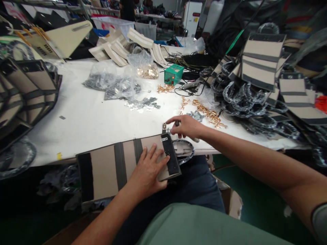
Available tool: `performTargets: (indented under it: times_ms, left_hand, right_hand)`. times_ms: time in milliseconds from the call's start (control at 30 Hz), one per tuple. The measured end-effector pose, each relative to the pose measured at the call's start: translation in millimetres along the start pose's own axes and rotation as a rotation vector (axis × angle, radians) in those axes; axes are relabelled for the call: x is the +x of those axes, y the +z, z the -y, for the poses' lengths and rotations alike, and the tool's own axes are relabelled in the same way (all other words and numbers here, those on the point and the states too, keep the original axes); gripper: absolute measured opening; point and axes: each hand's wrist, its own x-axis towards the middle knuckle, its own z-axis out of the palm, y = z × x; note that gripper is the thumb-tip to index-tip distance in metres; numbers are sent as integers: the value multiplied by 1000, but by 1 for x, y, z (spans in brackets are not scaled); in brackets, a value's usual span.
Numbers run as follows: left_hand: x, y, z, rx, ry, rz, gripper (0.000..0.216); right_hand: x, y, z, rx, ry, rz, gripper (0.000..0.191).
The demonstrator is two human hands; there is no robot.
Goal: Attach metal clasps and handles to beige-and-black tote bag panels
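Note:
A beige and black bag panel point(103, 170) with dark strips lies across the table's front edge and my lap. My left hand point(149, 170) rests on it with fingers spread, pressing near its right end. A small metal plate point(164, 139) sits on the black strip there. My right hand point(187, 126) is curled around a slim tool point(177, 123), mostly hidden, whose dark end shows between the fingers. Its index finger reaches to a small tab with a metal fitting point(164, 126) at the panel's far edge. A plastic-wrapped handle point(187, 151) loops out at the panel's right.
Gold-coloured metal parts point(208, 112) and thin silver plates point(144, 103) lie scattered on the white table point(76, 119). Behind stand a green box point(173, 74), a corded tool point(189, 85) and plastic bags of parts point(120, 85). Stacked panels rise at left point(25, 92) and right point(260, 64).

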Motion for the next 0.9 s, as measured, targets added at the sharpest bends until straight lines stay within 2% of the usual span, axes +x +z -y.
performTargets:
  times_ms: [67,133,267,633,900]
  left_hand:
    - [-1,1,1,2,19,-22,70]
    - [-3,3,2,11,34,-47,67]
    - [-5,8,3,20,51,-92,64]
    - [-7,11,5,-34,52,-128,75]
    - [-7,9,4,-12,59,-106,70]
  right_hand:
    - [-28,23,-16,79,81,54,33]
    - [-44,44,-28,132,127,45,27]
    - [-50,65,-36,144,140,-17,21]
    - [-43,73,-32,92,100,-20,13]
    - [-40,73,-27,-204,44,-77,11]
